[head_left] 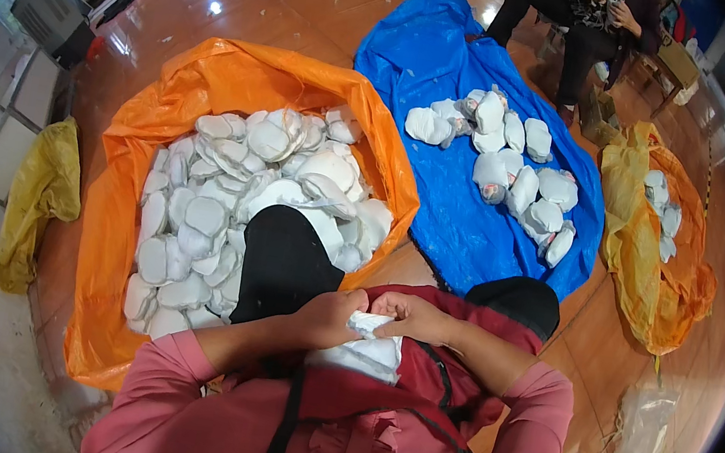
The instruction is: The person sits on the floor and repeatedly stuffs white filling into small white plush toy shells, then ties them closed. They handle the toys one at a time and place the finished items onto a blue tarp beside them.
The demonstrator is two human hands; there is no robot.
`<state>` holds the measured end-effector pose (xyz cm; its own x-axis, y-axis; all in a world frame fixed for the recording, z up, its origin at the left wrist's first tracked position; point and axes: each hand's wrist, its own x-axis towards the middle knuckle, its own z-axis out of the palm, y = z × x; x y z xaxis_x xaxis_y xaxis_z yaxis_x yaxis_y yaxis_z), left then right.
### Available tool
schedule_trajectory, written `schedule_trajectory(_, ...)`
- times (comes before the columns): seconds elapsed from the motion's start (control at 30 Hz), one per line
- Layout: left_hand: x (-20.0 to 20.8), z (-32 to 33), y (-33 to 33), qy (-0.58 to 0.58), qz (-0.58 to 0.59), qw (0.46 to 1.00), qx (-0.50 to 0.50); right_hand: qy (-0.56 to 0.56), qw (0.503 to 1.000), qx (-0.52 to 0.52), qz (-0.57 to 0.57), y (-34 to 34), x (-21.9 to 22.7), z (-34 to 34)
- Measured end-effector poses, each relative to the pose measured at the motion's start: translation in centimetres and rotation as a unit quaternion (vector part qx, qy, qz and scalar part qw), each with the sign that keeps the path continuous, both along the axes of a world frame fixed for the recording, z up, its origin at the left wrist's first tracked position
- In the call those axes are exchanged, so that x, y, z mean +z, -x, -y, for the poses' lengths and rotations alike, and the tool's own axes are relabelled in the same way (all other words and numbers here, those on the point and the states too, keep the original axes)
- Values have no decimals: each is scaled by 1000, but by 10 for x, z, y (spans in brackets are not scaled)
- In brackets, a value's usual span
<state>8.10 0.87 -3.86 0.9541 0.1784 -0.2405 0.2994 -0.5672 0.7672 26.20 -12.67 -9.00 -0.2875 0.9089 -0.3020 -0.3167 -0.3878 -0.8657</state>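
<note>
Over my lap, my left hand (331,317) and my right hand (416,318) meet, with fingers bent around a small white fabric piece (367,323). Its exact kind is not clear, and the fingertips are partly hidden. Just beneath the hands, more white cloth pieces (366,359) rest on my dark red apron (399,293). To the left, close to my knee, a large orange sack (119,190) with its rim folded open holds a heap of white rounded fabric pads (205,215).
Ahead lies a blue sheet (413,42) with bundles of white pads (558,189) on it. A yellow-orange sack (619,246) with several pads stands at right. Beyond, a person (591,17) sits beside a cardboard box (600,119). A yellow sack (43,198) leans by the left wall.
</note>
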Motion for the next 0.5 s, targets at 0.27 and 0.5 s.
schedule_trajectory(0.27,1,1,3,69,1,997,40,-143,922,-25,359,12,13,-8)
schedule_trajectory(0.5,21,-10,12,397,-63,913,68,-207,891,-130,384,18,13,0)
